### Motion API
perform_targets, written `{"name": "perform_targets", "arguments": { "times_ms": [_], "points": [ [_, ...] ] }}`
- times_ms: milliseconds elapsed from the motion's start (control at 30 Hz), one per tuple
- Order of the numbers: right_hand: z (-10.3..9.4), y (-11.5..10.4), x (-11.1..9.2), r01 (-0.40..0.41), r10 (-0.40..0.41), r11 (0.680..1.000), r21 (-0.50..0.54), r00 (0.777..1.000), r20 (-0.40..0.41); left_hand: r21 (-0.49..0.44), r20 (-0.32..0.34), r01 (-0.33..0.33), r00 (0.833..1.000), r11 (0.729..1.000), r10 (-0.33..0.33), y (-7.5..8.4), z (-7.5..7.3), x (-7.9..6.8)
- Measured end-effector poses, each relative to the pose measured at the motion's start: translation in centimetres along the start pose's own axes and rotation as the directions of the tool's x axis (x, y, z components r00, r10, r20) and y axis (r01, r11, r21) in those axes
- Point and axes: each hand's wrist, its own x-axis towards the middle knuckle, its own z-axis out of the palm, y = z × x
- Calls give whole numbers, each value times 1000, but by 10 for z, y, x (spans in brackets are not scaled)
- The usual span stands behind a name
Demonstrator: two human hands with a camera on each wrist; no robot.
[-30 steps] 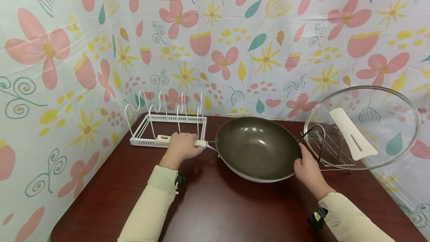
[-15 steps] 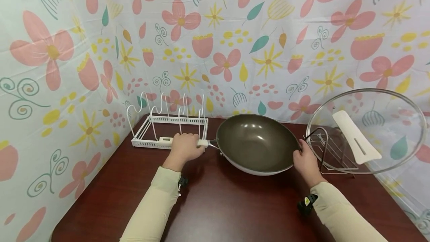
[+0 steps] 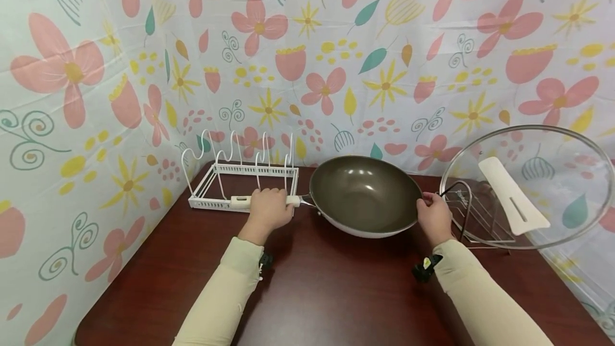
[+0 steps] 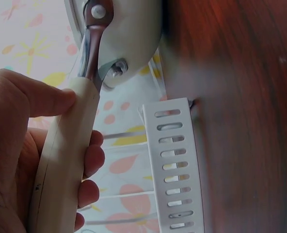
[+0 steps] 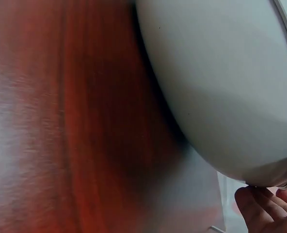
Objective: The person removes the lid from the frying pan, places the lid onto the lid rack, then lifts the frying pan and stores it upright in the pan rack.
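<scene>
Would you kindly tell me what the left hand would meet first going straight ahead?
Beyond the handle it grips, the left hand would probably meet the white rack first, near its right end, though the gap is hard to judge.

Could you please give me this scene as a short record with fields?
Left hand: grips the pale handle of the wok
Right hand: holds the right edge of the wok
Wok: dark inside, light outside; base contact unclear
White rack: on the table, behind the handle
Glass lid: tilted at the wire rack, right side
Backdrop: floral print
</scene>
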Motion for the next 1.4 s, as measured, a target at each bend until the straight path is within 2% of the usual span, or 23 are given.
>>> {"name": "perform_targets", "arguments": {
  "times_ms": [267,367,500,600,700,900,1000,1133,1267,1400],
  "points": [
    [8,6,8,12,-13,1000,-5,985,-171,7,6,42,999,999,-42,12,2,-3],
    [9,9,7,-12,17,999,31,983,-181,3,3,58,998,998,-58,15,2,-3],
    [8,6,0,-47,54,996,71,994,-96,5,-3,78,997,997,-78,17,2,-4],
    [6,-1,-9,-41,41,997,66,999,-1,7,3,94,996,996,-94,19,-1,-4],
    [5,-8,-19,-47,41,996,78,997,69,-3,16,109,994,994,-108,22,-4,-4],
    [10,-12,-41,-95,64,976,195,985,160,12,27,144,989,989,-145,33,-5,-7],
    [15,-14,-53,-116,48,942,316,976,213,33,12,161,987,986,-161,41,-5,-9],
    [26,-15,-67,-165,27,858,486,960,278,51,-27,166,986,985,-165,56,-5,-14],
    [35,-16,-75,-185,31,821,539,959,283,46,-68,178,982,983,-174,71,-6,-20],
    [42,-17,-77,-208,50,790,577,959,277,49,-80,196,978,979,-192,82,-7,-25]
  ]
}}
